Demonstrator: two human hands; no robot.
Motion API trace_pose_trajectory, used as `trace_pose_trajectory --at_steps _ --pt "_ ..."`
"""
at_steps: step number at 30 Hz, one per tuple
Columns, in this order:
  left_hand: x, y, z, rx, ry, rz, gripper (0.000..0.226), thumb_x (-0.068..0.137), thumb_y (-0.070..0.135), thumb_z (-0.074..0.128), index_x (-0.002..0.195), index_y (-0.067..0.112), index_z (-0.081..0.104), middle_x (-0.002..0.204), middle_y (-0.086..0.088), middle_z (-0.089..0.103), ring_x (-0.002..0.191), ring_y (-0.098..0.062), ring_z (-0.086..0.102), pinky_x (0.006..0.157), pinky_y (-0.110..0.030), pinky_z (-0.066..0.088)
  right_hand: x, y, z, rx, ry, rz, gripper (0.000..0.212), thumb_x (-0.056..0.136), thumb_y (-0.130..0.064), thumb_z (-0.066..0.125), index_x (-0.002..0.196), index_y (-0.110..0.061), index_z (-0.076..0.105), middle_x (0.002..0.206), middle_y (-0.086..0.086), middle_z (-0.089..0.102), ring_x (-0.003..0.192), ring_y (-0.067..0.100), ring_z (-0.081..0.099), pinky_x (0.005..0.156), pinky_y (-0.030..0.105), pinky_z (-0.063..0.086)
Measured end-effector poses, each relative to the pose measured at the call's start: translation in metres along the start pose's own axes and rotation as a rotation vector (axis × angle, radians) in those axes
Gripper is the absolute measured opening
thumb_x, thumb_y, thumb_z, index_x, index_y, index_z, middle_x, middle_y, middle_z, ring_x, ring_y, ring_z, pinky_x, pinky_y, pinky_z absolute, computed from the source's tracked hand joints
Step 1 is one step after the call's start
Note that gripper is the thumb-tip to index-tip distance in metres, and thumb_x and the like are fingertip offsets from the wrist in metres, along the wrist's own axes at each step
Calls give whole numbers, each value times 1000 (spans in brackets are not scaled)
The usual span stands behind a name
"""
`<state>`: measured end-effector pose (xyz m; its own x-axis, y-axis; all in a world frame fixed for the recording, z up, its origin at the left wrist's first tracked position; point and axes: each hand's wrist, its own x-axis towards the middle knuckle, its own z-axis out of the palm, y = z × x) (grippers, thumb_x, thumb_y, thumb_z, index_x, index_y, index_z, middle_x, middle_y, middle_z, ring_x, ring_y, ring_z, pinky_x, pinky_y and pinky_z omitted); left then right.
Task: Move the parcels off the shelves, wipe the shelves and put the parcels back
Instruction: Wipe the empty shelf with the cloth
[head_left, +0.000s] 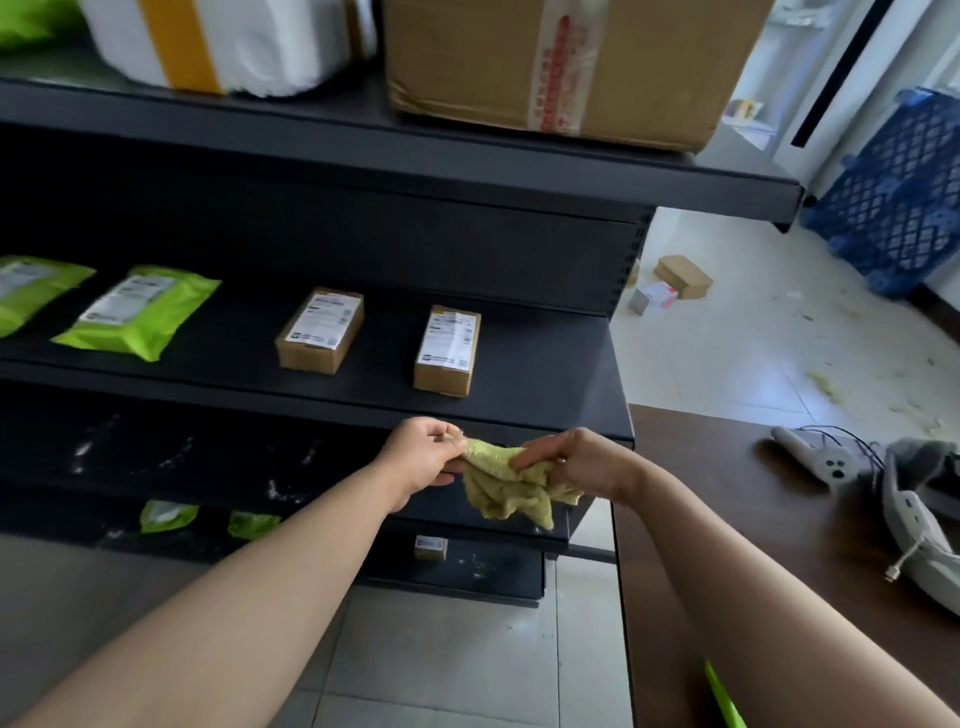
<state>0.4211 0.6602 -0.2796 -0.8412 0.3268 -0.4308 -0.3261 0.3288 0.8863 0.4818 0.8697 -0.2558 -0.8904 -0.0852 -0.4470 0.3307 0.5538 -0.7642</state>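
A crumpled yellow-green cloth (506, 486) hangs between my two hands in front of the black shelf unit. My left hand (423, 454) pinches its left edge and my right hand (582, 462) grips its right side. On the middle shelf (545, 410) lie two small cardboard parcels (319, 330) (448, 351) with white labels and two green bag parcels (137, 312) (31, 291). The shelf below (182, 467) is dusty with white specks and bears no parcels. The lowest shelf holds two green bags (169, 515) (253, 524) and a small box (431, 548).
A big cardboard box (561, 67) and a white-and-yellow parcel (218, 41) stand on the top shelf. A dark brown table (727, 545) at right holds grey devices with cables (914, 499). Small boxes (680, 278) and a blue crate (893, 192) lie on the tiled floor.
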Motion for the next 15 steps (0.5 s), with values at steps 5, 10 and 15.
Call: trace_pose_trajectory --at_steps 5,10,15 --pt "-25 -9 -50 69 116 82 9 91 8 61 97 15 58 96 -12 69 81 -20 68 75 -31 55 15 -37 38 67 -70 -15 20 76 -14 74 94 -23 77 106 -12 71 97 1 64 87 15 47" --pt "-60 -27 -120 13 193 102 6 88 11 66 94 11 65 89 -12 70 75 -17 68 75 -32 59 42 -84 102 -56 55 -81 23 65 -8 83 76 -20 67 65 -12 63 50 -1 52 49 13 43" --pt "-99 -56 -202 0 237 32 18 80 5 75 95 3 66 86 -13 69 77 -21 67 74 -32 59 70 -134 179 -220 59 -161 22 70 -5 65 81 -23 58 80 -2 60 62 13 51 52 24 44"
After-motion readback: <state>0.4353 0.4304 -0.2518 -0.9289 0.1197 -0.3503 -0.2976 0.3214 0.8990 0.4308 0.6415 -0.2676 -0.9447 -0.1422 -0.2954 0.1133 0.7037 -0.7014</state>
